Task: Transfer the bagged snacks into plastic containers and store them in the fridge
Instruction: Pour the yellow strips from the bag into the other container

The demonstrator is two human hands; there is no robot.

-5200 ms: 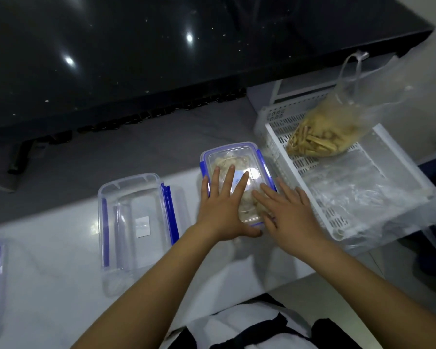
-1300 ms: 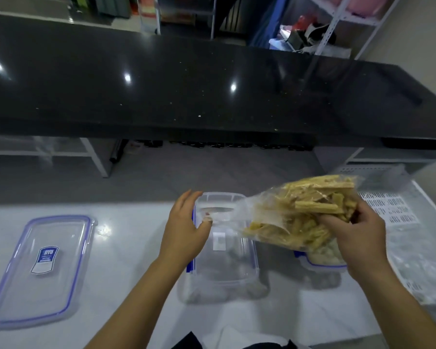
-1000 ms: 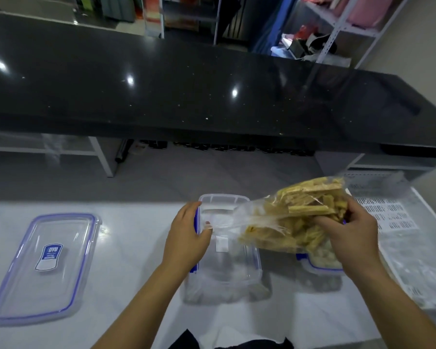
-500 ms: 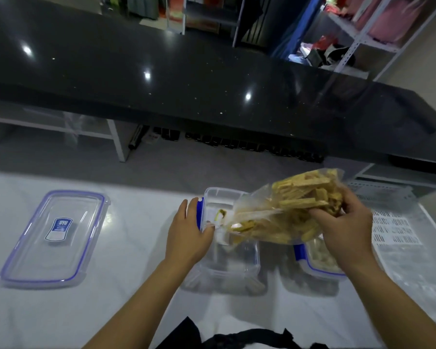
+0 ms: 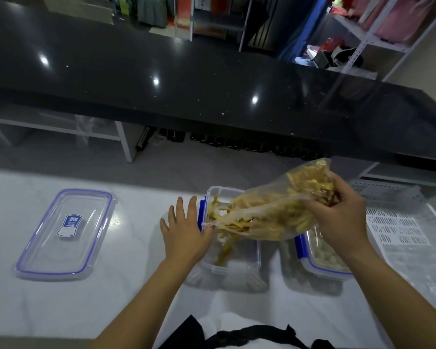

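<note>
Head view: you look down at a white counter [image 5: 61, 311] with both your hands over it.
Snack bag: the snack bag [image 5: 282, 215] is clear and thin, and it is stuffed with yellow snack sticks [image 5: 223, 249]. It is up in the air and tipped on its side. Its mouth is low on the left, over the open container [image 5: 237, 269].
Snack sticks: some poke out of the bag's mouth. A few are already down inside the open container.
Open container: it is a clear box with blue clips. It sits on the counter right in front of you, under the bag.
Right hand: your right hand [image 5: 342, 217] is curled tight round the fat back end of the bag and holds it up.
Left hand: your left hand [image 5: 184, 235] is flat, with its fingers straight and spread. It lies against the left side of the open container, thumb at the rim by the bag's mouth. It holds nothing.
Shut container: the shut container [image 5: 320, 263] has its top on and pale snacks inside. It sits just right of the open one, partly under your right wrist.
Lid: a loose clear lid [image 5: 66, 233] with a blue edge and a blue sticker lies flat, well off to the left.
Basket: a white basket [image 5: 400, 222] sits at the right end of the counter.
</note>
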